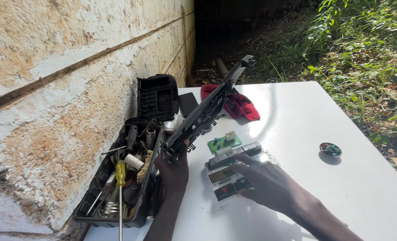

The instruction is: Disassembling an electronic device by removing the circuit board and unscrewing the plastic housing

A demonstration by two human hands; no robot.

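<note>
The left hand [174,167] has its grip closed around the lower end of a long black panel [207,109], tilted up over the bench's [323,120] left edge beside the open toolbox [118,196]. The right hand [270,183] rests loosely spread, fingertips on a grey button module [229,172] near the bench's front, a green circuit board [224,143] just behind it.

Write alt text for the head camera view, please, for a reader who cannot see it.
At a white table outdoors, the left hand holds up a long black plastic panel while the right hand rests on a button assembly beside a green circuit board. An open black toolbox, a red cloth and a small round dish lie nearby.
</note>
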